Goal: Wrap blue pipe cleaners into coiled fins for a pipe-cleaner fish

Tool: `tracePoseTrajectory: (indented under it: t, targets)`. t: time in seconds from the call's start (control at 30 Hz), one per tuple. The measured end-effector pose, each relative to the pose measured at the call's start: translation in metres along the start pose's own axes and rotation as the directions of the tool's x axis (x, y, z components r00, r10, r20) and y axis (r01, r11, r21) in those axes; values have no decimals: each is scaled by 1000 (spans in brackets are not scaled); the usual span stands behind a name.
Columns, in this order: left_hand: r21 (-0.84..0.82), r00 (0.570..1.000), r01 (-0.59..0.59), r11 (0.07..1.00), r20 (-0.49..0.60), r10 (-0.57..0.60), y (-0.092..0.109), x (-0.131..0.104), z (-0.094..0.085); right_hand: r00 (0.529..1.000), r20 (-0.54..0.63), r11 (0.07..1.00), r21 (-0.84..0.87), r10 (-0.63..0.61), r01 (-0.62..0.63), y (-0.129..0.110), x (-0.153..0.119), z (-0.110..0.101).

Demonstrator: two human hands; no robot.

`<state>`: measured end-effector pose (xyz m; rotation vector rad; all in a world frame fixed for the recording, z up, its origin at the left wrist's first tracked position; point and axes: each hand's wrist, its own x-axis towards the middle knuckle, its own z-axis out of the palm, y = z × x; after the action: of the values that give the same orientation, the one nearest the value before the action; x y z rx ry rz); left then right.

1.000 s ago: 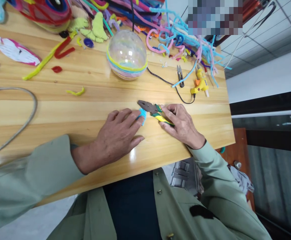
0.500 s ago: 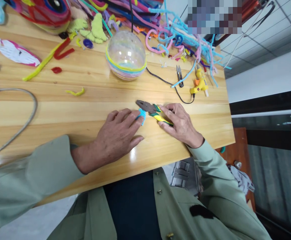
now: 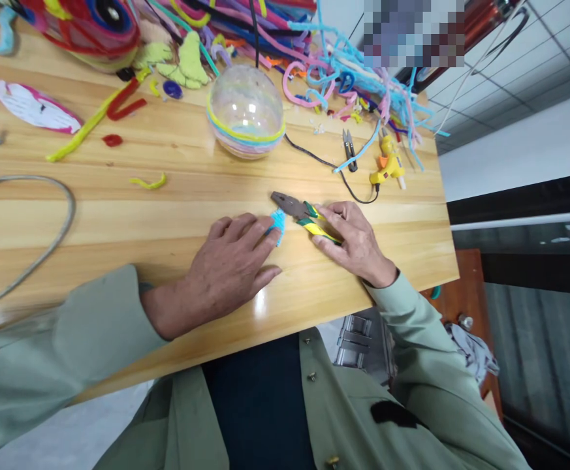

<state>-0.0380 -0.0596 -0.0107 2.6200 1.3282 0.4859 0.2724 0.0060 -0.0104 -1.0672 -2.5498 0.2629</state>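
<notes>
My left hand [image 3: 233, 261] lies palm down on the wooden table, its fingertips on a small blue fuzzy piece [image 3: 277, 225] that shows partly past them. The thumb is held apart from the fingers. Around the green and yellow handles of the pliers [image 3: 292, 205] my right hand [image 3: 353, 241] is closed. The jaws of the pliers point left, just above the blue piece. Past the hands stands a clear bowl [image 3: 245, 111] banded with yellow, blue and pink.
Small black snips [image 3: 349, 150] and a yellow glue gun [image 3: 387, 166] with a black cord lie at the back right. Coloured pipe cleaners [image 3: 353, 65] are heaped along the far edge. A grey cable [image 3: 69, 215] curves at the left, below a yellow scrap [image 3: 150, 183].
The pliers have shifted slightly right and away from the blue piece, and more of it shows. My left hand stays in place on it.
</notes>
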Motion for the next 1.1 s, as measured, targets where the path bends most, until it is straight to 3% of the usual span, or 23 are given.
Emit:
tracePoseTrajectory:
  t: [0.13, 0.27, 0.6, 0.8, 1.03, 1.1]
  targets:
    - [-2, 1000, -1, 1000, 16, 2, 0, 1, -2, 999, -48, 999, -37, -11, 9, 1, -2, 0]
    - [-4, 1000, 4, 1000, 16, -4, 0, 1, -2, 1000, -2, 997, -79, -11, 10, 2, -3, 4]
    - [-25, 1000, 9, 1000, 11, -9, 0, 1, -1, 998, -40, 995, -89, -58, 54, -5, -3, 3]
    - [-46, 999, 36, 998, 26, -35, 0, 1, 0, 1000, -26, 1000, -3, 4, -4, -1, -5, 2]
    - [-23, 1000, 9, 1000, 11, -8, 1, 1, 1, 1000, -10, 999, -37, -12, 12, -3, -5, 8]
    - [-33, 1000, -1, 999, -8, 0, -1, 1, -1, 999, -54, 1000, -5, 2, -2, -3, -7, 3]
